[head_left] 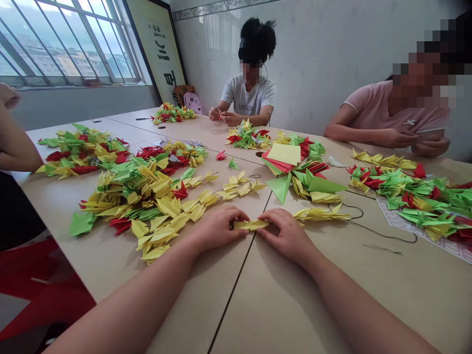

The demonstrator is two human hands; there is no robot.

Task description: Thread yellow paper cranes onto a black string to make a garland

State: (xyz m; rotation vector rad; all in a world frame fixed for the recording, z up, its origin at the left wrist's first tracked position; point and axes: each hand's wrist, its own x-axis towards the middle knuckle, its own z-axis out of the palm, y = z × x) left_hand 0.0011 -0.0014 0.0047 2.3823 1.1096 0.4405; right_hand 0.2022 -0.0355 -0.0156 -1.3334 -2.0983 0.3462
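Note:
Between my two hands lies a small yellow folded-paper piece (pixel 251 225), low over the seam of the table. The fingers of my left hand (pixel 223 227) pinch its left end, and my right hand (pixel 285 230) pinches its right end. Just beyond my right hand is a string of yellow paper pieces (pixel 324 213), with a dark cord (pixel 391 231) trailing from it to the right. Ahead of my left hand sits another short row of yellow folded pieces (pixel 239 187). Chained yellow pieces (pixel 158 233) lie beside my left forearm.
Heaps of red, green and yellow folded paper (pixel 129 179) spread to the left, with another heap (pixel 416 194) at right. Square paper sheets (pixel 283 154) lie ahead. A thin wire-like item (pixel 383 248) rests at right. Several people sit around the table (pixel 295 305).

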